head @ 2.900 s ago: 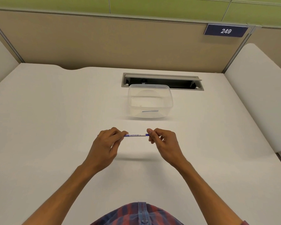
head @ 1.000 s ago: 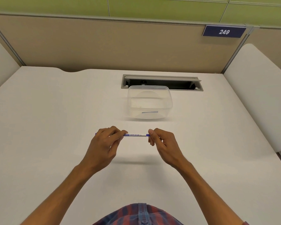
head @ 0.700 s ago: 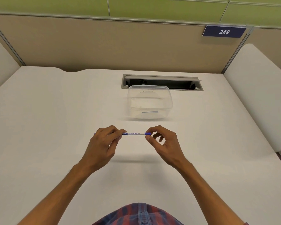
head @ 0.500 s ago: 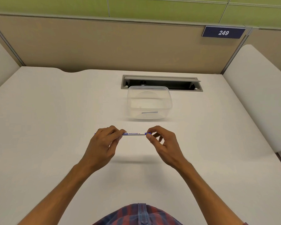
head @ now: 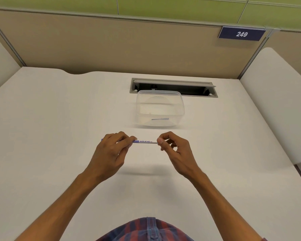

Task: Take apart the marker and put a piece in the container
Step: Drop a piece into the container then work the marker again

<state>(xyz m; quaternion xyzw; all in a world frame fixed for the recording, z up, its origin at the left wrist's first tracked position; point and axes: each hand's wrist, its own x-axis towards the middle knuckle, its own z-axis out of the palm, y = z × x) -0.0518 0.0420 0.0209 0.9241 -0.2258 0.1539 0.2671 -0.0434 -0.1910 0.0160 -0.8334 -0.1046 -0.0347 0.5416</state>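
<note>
So the marker (head: 145, 141) is held level above the white desk (head: 50, 136), near side of the clear container (head: 159, 108), which hasn't been moved from its spot by the cable slot (head: 174, 87). Its left end is pinched by the left hand (head: 111, 152), same as before. What's changed is on the right: half a second ago a bit of blue was still seen at the right end, now it's covered, with the right hand (head: 175, 152) pinched onto that end by thumb and forefinger, other fingers curled loosely. A thin blue piece (head: 160, 119) is seen lying inside the container already. Marker isn't pulled apart yet.
</note>
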